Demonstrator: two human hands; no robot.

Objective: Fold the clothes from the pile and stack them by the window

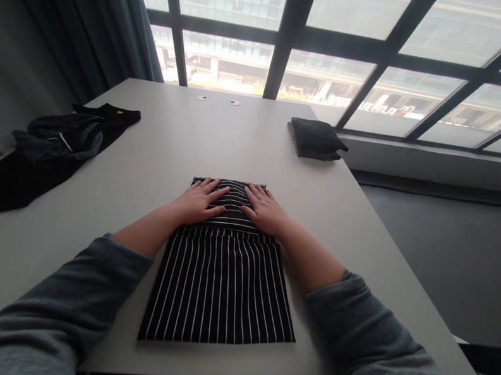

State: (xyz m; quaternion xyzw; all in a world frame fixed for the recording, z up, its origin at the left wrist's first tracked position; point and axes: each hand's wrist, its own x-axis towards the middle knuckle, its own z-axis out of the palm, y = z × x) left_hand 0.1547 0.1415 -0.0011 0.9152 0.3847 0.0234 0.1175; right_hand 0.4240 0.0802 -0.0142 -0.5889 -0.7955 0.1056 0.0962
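A black cloth with white stripes [218, 294] lies flat in front of me, partly folded. Its stripes run lengthwise on the near part and crosswise on the far part. My left hand [200, 200] rests palm down on the far part's left side, fingers spread. On the right side of that same part lies my right hand [266, 211], also flat with its fingers apart. Between the two hands the striped fabric shows. What kind of garment or cloth it is, I cannot tell.
The cloth lies on a white table [182, 138]. A folded dark cloth [316, 139] sits at the far right edge. Along the left edge is a heap of dark clothes [56, 145]. Two small white discs are near the back, before a large window [326, 78].
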